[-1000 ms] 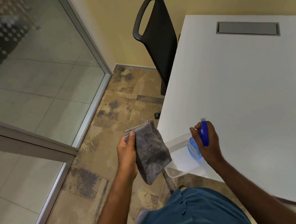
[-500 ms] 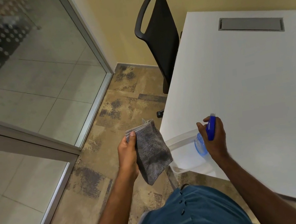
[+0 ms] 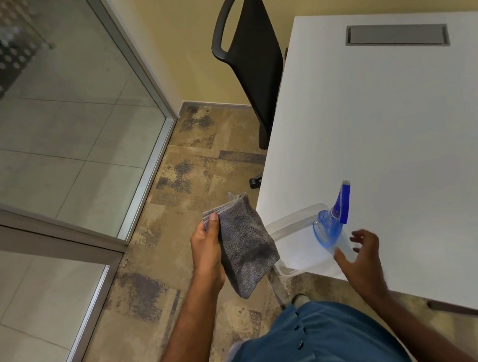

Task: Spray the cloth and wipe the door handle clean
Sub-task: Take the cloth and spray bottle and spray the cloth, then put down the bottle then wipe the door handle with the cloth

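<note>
Grey cloth [image 3: 245,242] gripped in left hand [image 3: 206,252], long axis hanging downward beside table [image 3: 411,139] corner. Right hand [image 3: 359,259] spread, empty, just below spray bottle [image 3: 332,222]; door handle unseen.

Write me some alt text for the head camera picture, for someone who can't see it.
Seen from above, a person's left hand holds a folded grey cloth, while the open right hand hovers beside a blue-topped spray bottle standing by a clear plastic tub at the corner of a white table. A black chair and a glass partition lie beyond.
</note>
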A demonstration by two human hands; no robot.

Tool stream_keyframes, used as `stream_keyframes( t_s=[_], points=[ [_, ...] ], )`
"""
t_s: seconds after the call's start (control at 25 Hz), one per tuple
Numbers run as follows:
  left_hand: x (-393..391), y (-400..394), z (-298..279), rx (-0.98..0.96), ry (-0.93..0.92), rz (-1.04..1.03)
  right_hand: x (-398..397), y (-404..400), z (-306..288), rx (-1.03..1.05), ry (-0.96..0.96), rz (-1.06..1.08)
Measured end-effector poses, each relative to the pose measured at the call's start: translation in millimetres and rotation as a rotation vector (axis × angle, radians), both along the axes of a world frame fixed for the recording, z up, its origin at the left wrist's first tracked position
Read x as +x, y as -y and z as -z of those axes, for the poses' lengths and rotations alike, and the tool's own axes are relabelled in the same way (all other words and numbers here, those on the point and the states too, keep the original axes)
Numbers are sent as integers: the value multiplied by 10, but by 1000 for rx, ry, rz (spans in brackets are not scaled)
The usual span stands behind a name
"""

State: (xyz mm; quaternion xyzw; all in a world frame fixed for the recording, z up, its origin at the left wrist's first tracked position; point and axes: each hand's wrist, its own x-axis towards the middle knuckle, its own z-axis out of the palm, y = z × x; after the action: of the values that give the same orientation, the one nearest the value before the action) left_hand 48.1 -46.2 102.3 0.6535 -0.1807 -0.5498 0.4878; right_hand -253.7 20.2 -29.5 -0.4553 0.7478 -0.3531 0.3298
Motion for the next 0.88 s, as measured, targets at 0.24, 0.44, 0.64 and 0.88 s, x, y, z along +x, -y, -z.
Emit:
stream_keyframes(
  t_s=[0.24, 0.44, 0.64, 0.88],
  points=[
    [6, 5, 33, -6, -4, 12, -106, -107, 223, -110, -536, -523],
    [8, 7, 63, -11, -9, 12, -172, 16, 222, -130, -567, -579],
    [48, 0, 81, -3, -15, 2, -11, 37, 179, -12, -566, -472],
    [86, -3, 63, -3, -26, -5, 113, -57, 207, 61, -456, -370]
  ],
)
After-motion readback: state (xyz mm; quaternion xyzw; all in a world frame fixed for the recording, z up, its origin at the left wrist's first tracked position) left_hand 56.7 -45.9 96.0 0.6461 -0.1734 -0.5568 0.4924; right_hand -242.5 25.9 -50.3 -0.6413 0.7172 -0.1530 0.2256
